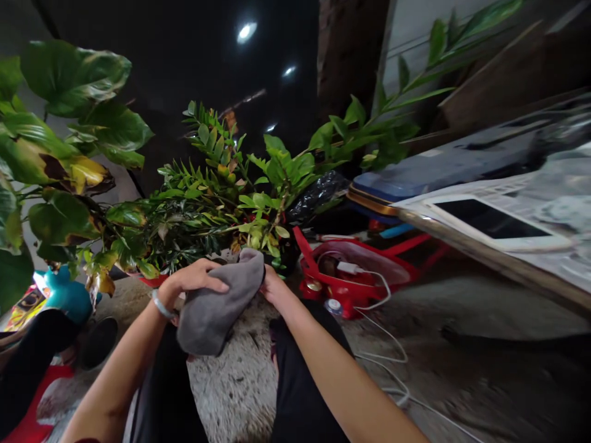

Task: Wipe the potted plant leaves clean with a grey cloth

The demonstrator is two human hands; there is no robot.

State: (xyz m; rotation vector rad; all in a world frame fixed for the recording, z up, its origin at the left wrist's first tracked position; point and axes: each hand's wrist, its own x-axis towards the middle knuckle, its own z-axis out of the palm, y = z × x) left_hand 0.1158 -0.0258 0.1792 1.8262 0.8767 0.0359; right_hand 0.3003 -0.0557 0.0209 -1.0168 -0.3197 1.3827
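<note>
A grey cloth (219, 311) hangs between my two hands, above the floor between my knees. My left hand (196, 278), with a pale bangle on its wrist, grips the cloth's upper left side, fingers lying over it. Holding the right edge is my right hand (273, 287), its fingers partly hidden behind the fabric. The cloth droops in a fold toward the lower left. Whether anything lies under or inside it, I cannot tell.
Leafy potted plants (221, 203) stand ahead. A red bag (341, 277) with a white cable (385, 289) lies to the right, near a table (484, 255) holding a white tablet-like device (498, 223). At left sit a teal object (67, 295) and a person's dark-clothed limb (37, 363).
</note>
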